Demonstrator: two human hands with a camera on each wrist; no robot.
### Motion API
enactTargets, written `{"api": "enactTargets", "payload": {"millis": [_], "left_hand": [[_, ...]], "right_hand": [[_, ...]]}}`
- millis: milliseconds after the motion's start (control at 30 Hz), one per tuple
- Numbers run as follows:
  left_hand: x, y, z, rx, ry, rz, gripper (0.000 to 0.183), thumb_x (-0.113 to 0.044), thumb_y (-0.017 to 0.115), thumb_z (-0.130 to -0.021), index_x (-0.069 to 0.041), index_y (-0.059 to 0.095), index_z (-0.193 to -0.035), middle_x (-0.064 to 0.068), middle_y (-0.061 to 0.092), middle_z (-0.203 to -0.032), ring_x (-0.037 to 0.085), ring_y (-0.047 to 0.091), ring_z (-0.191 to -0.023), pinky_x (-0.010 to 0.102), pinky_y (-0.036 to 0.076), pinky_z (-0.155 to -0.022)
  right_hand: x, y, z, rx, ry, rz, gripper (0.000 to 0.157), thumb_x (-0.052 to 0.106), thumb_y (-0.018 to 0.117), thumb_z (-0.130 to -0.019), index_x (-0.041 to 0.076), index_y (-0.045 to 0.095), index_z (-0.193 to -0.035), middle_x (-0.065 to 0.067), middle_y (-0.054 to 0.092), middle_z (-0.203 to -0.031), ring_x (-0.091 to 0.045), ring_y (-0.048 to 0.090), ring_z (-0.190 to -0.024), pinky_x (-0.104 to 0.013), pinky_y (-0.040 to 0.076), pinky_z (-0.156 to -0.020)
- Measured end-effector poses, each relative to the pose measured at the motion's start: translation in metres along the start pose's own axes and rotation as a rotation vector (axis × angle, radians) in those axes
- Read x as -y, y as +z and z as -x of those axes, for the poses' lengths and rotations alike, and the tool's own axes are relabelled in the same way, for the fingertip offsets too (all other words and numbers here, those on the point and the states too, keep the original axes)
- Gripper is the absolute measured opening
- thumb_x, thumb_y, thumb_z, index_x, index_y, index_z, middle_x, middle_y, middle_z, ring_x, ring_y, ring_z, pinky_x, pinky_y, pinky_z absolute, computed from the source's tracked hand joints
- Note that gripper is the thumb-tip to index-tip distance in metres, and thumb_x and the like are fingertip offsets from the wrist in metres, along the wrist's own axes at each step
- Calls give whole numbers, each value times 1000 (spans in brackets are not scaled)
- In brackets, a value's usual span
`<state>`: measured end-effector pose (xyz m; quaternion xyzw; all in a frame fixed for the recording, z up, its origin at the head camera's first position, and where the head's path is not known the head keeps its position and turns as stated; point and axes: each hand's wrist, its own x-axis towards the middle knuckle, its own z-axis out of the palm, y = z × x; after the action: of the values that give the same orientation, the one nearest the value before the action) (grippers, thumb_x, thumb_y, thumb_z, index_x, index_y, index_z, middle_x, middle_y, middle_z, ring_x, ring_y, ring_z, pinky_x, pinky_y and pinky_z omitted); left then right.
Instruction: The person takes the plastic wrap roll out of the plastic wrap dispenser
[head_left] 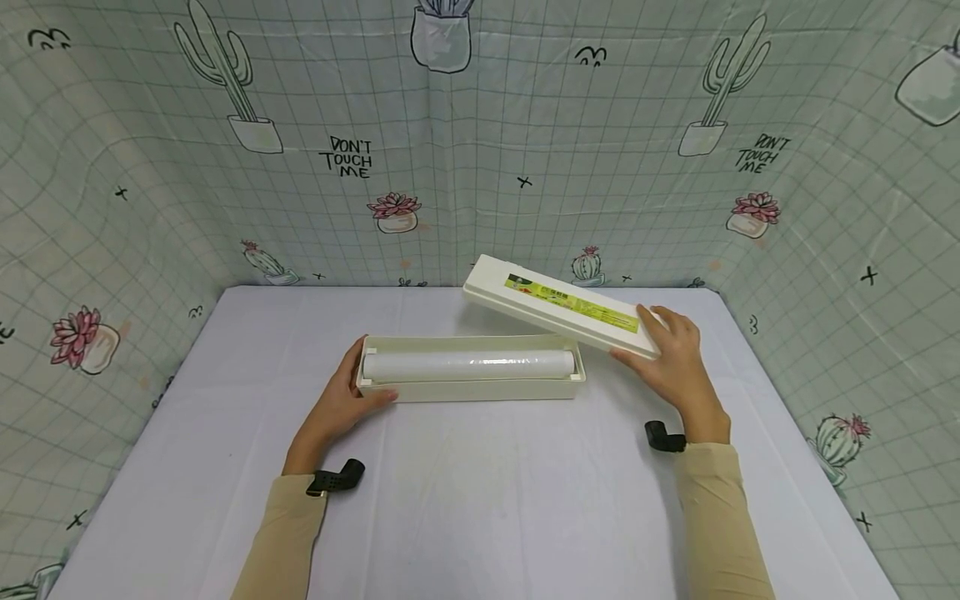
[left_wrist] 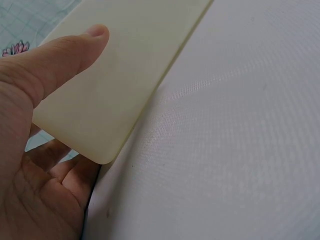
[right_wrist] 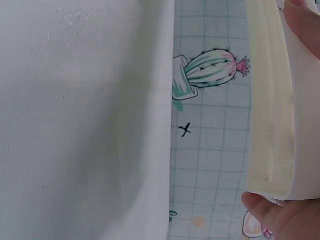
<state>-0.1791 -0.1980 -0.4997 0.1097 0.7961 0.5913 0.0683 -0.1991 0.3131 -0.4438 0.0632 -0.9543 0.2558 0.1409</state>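
A long cream box (head_left: 480, 390) lies on the table, its top uncovered, with a white roll of plastic wrap (head_left: 468, 365) inside. My left hand (head_left: 351, 398) grips the box's left end, thumb on the front wall and the other fingers behind the end; the left wrist view shows the thumb flat on the box wall (left_wrist: 120, 85). My right hand (head_left: 675, 358) holds the white lid (head_left: 555, 304) by its right end, between thumb and fingers. The lid is raised and tilted, its left end higher, behind and right of the box. A yellow-green label (head_left: 573, 303) runs along it.
A white cloth covers the table (head_left: 465, 500). Behind and at both sides hangs a grid-patterned curtain (head_left: 480, 125) printed with cacti. Dark wrist cameras sit on the left wrist (head_left: 337, 477) and right wrist (head_left: 664, 437).
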Motion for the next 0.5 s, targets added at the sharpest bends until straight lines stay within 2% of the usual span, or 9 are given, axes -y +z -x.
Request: {"api": "enactTargets", "payload": {"millis": [200,333,500], "left_hand": [[0,0,0,0,-4,0,108,-14,81,-90,-12,5,-167,14,32,-163,32,45,-138,9,41,-96],[0,0,-1,-1,-10,0,108,-15,81,-90,-13,4,-167,14,31,-163,32,45,-138,8,41,-96],[0,0,-1,3,-5,10,108,-14,80,-91,-12,3,-167,14,30,-164,32,44,-139,8,41,-96]], "right_hand": [[-4,1,1,-20,-13,-19,85,34,86,-84,3,47,-153,-31,39,-152,-60,26,-140,-75,26,-109],[-3,2,1,-37,-12,-44,82,30,86,-84,2,49,-151,-34,37,-148,-60,30,-136,-73,30,-104],[-3,2,2,-31,15,-49,82,32,86,-85,3,49,-152,-35,35,-146,-58,33,-133,-70,34,-100]]}}
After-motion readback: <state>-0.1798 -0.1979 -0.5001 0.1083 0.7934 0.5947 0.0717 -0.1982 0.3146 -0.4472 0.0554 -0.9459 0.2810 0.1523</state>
